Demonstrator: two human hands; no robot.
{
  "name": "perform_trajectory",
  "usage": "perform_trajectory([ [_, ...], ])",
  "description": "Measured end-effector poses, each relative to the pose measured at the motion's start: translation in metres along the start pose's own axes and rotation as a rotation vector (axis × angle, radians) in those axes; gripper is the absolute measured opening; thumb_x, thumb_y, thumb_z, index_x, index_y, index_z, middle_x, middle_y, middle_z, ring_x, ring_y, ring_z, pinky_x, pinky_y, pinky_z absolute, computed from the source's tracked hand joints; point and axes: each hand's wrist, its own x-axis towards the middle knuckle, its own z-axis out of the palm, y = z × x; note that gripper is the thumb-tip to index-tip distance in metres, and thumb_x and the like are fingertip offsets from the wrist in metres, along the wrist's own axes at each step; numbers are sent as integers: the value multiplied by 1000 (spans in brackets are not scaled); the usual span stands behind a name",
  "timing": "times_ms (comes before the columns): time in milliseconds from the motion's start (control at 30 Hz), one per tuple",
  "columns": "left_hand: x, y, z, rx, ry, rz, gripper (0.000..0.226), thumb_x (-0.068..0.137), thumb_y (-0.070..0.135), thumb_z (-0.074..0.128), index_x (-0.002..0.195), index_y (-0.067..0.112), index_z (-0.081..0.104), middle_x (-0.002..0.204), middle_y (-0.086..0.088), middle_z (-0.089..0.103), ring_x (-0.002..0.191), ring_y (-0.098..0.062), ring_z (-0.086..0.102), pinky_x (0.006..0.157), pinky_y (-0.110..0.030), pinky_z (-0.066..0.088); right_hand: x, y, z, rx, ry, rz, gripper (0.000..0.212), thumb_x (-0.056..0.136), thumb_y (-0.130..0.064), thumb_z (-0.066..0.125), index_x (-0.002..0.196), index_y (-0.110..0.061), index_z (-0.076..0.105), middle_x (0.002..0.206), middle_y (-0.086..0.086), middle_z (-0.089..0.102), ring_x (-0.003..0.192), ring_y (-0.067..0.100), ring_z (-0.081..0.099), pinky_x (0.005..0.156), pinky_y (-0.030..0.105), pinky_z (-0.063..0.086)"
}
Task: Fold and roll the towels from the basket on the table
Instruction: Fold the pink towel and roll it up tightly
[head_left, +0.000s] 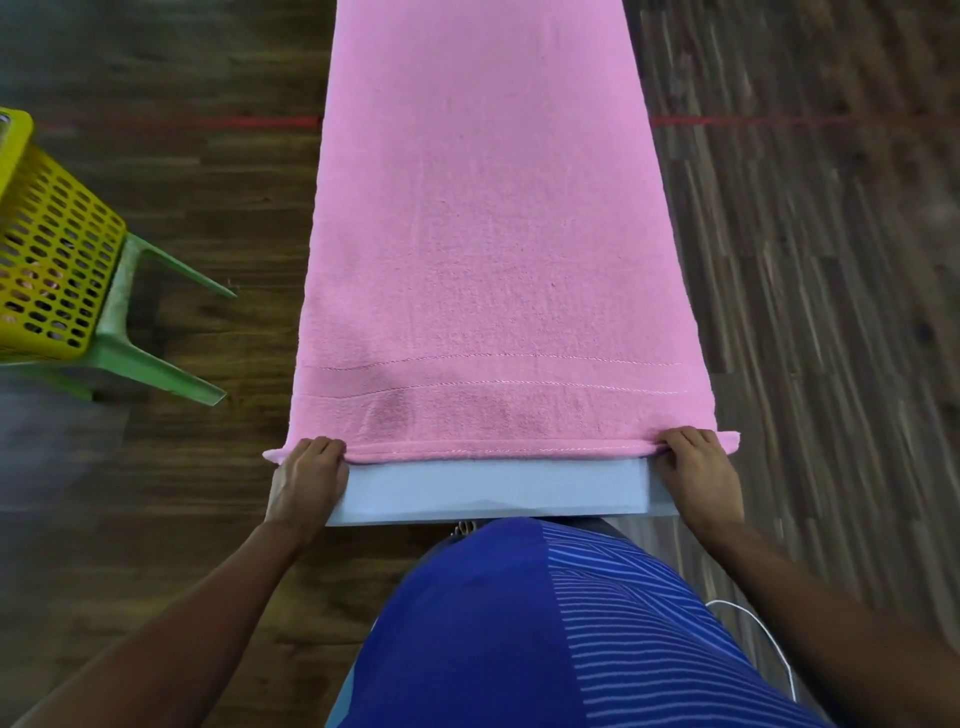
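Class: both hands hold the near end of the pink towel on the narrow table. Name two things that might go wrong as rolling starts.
1. The pink towel seems wider than the table, so its unsupported side edges may sag and the roll may turn out loose or uneven.
2. The left hand and right hand grip only near the corners; the unheld middle may lag and bunch.
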Motion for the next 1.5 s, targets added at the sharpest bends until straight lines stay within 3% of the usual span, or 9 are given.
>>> perform_trajectory([
  [100, -3, 2, -4, -26, -5, 18, 15, 76, 13, 56, 78, 4, 67, 72, -11, 65, 67, -31, 56, 63, -42, 48, 7, 8, -4, -65, -74, -4, 12, 83, -13, 59, 85, -10, 71, 83, 7, 71, 81, 29, 54, 70, 39, 43],
  [200, -3, 4, -8, -9, -61, -21, 22, 76, 22, 46, 67, 11, 63, 62, -6, 61, 60, -26, 53, 72, -42, 45, 15, 13, -9, -144, -191, 24, 37, 80, -30, 36, 77, -14, 69, 73, 6, 66, 79, 28, 52, 73, 39, 33],
  [333, 8, 10, -3, 44, -62, -174, 13, 85, 15, 50, 73, 13, 55, 76, -9, 61, 74, -25, 48, 87, -52, 39, 24, 8, -11, -115, -168, 91, 13, 85, -18, 57, 92, -13, 68, 92, 5, 64, 90, 28, 52, 83, 44, 34],
  [500, 7, 19, 8, 6, 123, -223, 11, 82, -1, 59, 91, 4, 56, 87, -17, 55, 79, -33, 48, 69, -48, 41, 21, -2, -12, 146, -120, 141, 6, 87, -2, 59, 92, -4, 59, 91, 7, 53, 80, 30, 53, 65, 35, 40],
  [733, -26, 11, 24, -31, 101, -46, 41, 71, -12, 68, 112, -7, 64, 106, -23, 65, 95, -38, 58, 80, -53, 52, -13, 6, 6, 44, -80, -34, 23, 87, -6, 64, 110, -6, 60, 115, 10, 62, 101, 25, 52, 89, 43, 49],
  [1000, -2, 11, -1, 144, 40, -55, 26, 77, 22, 47, 80, 12, 71, 81, -6, 69, 82, -30, 61, 88, -49, 31, 28, 8, -13, -80, -184, -73, 11, 81, -10, 66, 90, -8, 72, 85, 11, 71, 80, 30, 56, 73, 41, 45],
  [1133, 9, 14, -4, 60, -48, -182, 20, 88, 22, 43, 81, 16, 60, 81, -3, 60, 87, -26, 54, 97, -52, 26, 36, 7, -13, -95, -254, 41, 18, 88, -18, 56, 103, -14, 66, 97, 8, 68, 93, 31, 53, 84, 43, 35],
  [1367, 11, 15, 4, -21, 100, -112, 16, 78, -7, 63, 92, 1, 63, 87, -17, 61, 79, -34, 51, 70, -48, 42, 32, -3, -7, 22, -111, 15, 11, 88, -5, 58, 98, -2, 62, 96, 13, 57, 87, 31, 50, 73, 41, 43],
  [1500, -10, 14, 13, -13, 58, -49, 42, 68, -7, 69, 109, -3, 63, 103, -19, 63, 92, -34, 55, 79, -50, 49, 12, 3, 3, -40, -103, -91, 29, 78, -1, 70, 105, -2, 58, 107, 15, 60, 90, 32, 53, 79, 47, 49],
])
